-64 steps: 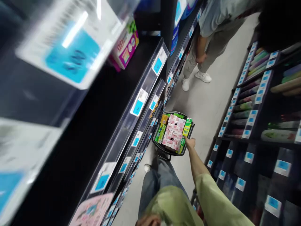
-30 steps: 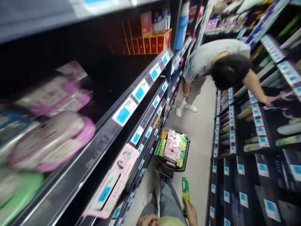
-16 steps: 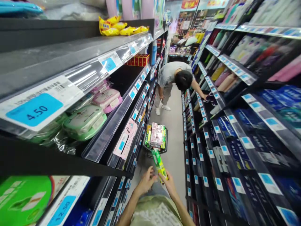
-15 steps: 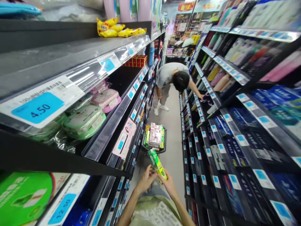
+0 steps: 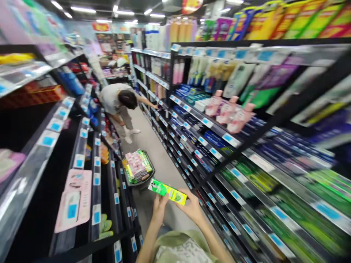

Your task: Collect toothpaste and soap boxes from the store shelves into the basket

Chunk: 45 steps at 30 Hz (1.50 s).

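Green box (image 5: 167, 190) in left hand (image 5: 159, 208), right hand (image 5: 192, 210)

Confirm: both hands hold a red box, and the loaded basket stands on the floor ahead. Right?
No: the head view shows the box in the left hand and right hand is green and yellow, not red. The basket is on the floor ahead.

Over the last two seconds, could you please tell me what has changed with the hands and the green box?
The right hand took a green box from the basket and drew it back towards the body; the left hand joined it, and the box has turned from pointing away to lying crosswise. The basket stayed on the floor, and the other person stayed bent at the shelves.
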Available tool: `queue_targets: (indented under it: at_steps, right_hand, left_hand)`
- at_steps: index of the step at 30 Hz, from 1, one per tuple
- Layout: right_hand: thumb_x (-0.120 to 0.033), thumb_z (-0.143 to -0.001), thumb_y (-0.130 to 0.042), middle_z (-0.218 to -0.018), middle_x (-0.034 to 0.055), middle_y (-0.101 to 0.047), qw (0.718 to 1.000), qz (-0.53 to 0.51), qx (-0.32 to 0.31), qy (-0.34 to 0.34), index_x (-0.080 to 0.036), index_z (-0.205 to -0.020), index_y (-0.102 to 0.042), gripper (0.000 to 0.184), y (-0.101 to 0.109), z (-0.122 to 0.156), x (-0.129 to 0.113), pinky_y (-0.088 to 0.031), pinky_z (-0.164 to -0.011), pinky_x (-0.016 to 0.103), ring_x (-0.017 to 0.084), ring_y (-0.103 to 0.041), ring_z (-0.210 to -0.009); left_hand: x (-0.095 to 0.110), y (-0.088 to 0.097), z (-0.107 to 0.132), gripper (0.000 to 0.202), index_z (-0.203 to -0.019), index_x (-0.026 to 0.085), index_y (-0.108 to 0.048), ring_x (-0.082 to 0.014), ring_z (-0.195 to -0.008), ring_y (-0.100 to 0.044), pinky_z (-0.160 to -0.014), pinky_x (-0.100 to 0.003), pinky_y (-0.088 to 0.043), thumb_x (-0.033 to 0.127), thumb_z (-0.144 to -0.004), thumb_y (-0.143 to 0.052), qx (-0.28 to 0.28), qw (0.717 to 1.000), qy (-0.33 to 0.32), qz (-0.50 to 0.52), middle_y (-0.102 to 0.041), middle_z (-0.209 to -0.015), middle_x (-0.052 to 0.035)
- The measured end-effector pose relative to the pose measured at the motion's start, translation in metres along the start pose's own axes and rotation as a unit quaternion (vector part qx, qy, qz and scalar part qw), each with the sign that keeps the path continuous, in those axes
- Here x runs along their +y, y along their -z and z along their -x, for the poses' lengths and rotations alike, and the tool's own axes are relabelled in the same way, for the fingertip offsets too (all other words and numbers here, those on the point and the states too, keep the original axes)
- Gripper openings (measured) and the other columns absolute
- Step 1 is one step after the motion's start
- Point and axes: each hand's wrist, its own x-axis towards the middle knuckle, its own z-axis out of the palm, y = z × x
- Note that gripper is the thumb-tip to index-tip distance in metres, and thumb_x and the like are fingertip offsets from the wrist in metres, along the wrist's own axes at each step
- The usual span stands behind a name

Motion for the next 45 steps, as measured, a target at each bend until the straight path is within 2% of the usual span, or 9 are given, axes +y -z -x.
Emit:
queue_targets:
  at_steps: [7, 12, 15, 20, 23, 27, 31, 40, 45]
  right_hand:
    - [-0.032, -0.084, -0.065, -0.108, 0.0108, -0.070, 0.987, 0.085, 0.123, -0.051, -0.021, -0.121, -0.063, 0.039, 0.043, 0.076, 0.005, -0.058, -0.084, 0.039, 0.027, -0.069, -0.096]
    - [-0.025, -0.078, -0.071, -0.135, 0.0119, -0.062, 0.996, -0.020, 0.025, -0.077, -0.023, -0.140, -0.055, 0.064, 0.073, 0.119, -0.003, -0.049, -0.107, 0.042, 0.029, -0.059, -0.125]
    - [-0.036, -0.080, -0.075, -0.137, 0.0115, -0.062, 0.983, -0.140, 0.009, -0.115, -0.023, -0.137, -0.059, 0.061, 0.094, 0.142, -0.009, -0.047, -0.109, 0.046, 0.030, -0.058, -0.127]
    - [-0.056, -0.086, -0.069, -0.108, 0.0112, -0.075, 0.876, -0.350, 0.278, -0.179, -0.020, -0.112, -0.067, 0.045, 0.107, 0.164, -0.016, -0.058, -0.085, 0.041, 0.027, -0.071, -0.097]
    - [-0.052, -0.082, -0.074, -0.091, 0.0077, -0.075, 0.795, -0.420, 0.405, -0.166, -0.020, -0.093, -0.065, 0.035, 0.117, 0.162, -0.025, -0.058, -0.064, 0.032, 0.023, -0.072, -0.078]
    - [-0.049, -0.077, -0.079, -0.085, 0.0032, -0.073, 0.735, -0.468, 0.468, -0.148, -0.022, -0.089, -0.061, 0.035, 0.138, 0.158, -0.039, -0.055, -0.052, 0.026, 0.018, -0.070, -0.066]
    - [-0.047, -0.080, -0.077, -0.087, 0.0014, -0.073, 0.746, -0.455, 0.468, -0.130, -0.023, -0.090, -0.059, 0.032, 0.144, 0.160, -0.041, -0.053, -0.049, 0.024, 0.015, -0.068, -0.064]
    - [-0.047, -0.081, -0.075, -0.091, 0.0026, -0.074, 0.764, -0.458, 0.428, -0.151, -0.024, -0.096, -0.058, 0.032, 0.125, 0.162, -0.044, -0.056, -0.056, 0.029, 0.019, -0.071, -0.070]
    - [-0.058, -0.086, -0.062, -0.105, 0.0064, -0.075, 0.762, -0.484, 0.407, -0.141, -0.026, -0.111, -0.057, 0.041, 0.125, 0.165, -0.047, -0.058, -0.067, 0.037, 0.026, -0.074, -0.084]
  left_hand:
    - [-0.059, -0.056, 0.047, 0.063, -0.129, 0.018, -0.060, -0.0321, -0.121, -0.065, -0.106, -0.045, -0.052, 0.051, -0.078, -0.079, -0.209, 0.967, 0.036, -0.142, -0.070, -0.129, -0.0153]
    - [-0.072, -0.053, 0.071, 0.068, -0.138, 0.021, -0.058, -0.0337, -0.136, -0.055, -0.115, -0.047, -0.043, 0.063, -0.085, -0.066, -0.240, 0.939, 0.044, -0.242, -0.063, -0.142, -0.0135]
    - [-0.065, -0.063, 0.083, 0.067, -0.140, 0.020, -0.060, -0.0335, -0.140, -0.051, -0.121, -0.048, -0.035, 0.065, -0.090, -0.056, -0.319, 0.889, 0.060, -0.324, -0.062, -0.144, -0.0125]
    - [-0.066, -0.102, 0.116, 0.063, -0.155, 0.023, -0.042, -0.0285, -0.132, -0.058, -0.114, -0.044, -0.043, 0.050, -0.099, -0.047, -0.489, 0.779, 0.051, -0.389, -0.058, -0.149, -0.0110]
    - [-0.073, -0.119, 0.136, 0.080, -0.161, 0.022, -0.027, -0.0292, -0.138, -0.052, -0.114, -0.042, -0.043, 0.036, -0.090, -0.062, -0.528, 0.747, 0.046, -0.401, -0.047, -0.158, -0.0117]
    - [-0.079, -0.121, 0.149, 0.083, -0.159, 0.022, -0.033, -0.0291, -0.126, -0.058, -0.106, -0.041, -0.048, 0.027, -0.084, -0.068, -0.510, 0.744, 0.007, -0.433, -0.046, -0.157, -0.0152]
    - [-0.079, -0.115, 0.154, 0.071, -0.153, 0.024, -0.040, -0.0225, -0.097, -0.064, -0.094, -0.041, -0.052, 0.031, -0.087, -0.065, -0.469, 0.751, -0.022, -0.464, -0.056, -0.141, -0.0152]
    - [-0.074, -0.111, 0.159, 0.068, -0.131, 0.027, -0.059, -0.0321, -0.126, -0.055, -0.106, -0.044, -0.046, 0.027, -0.068, -0.085, -0.400, 0.824, -0.101, -0.388, -0.055, -0.133, -0.0114]
    - [-0.076, -0.100, 0.156, 0.060, -0.137, 0.024, -0.054, -0.0298, -0.118, -0.061, -0.097, -0.041, -0.051, 0.040, -0.083, -0.076, -0.384, 0.859, -0.052, -0.335, -0.061, -0.129, -0.0132]
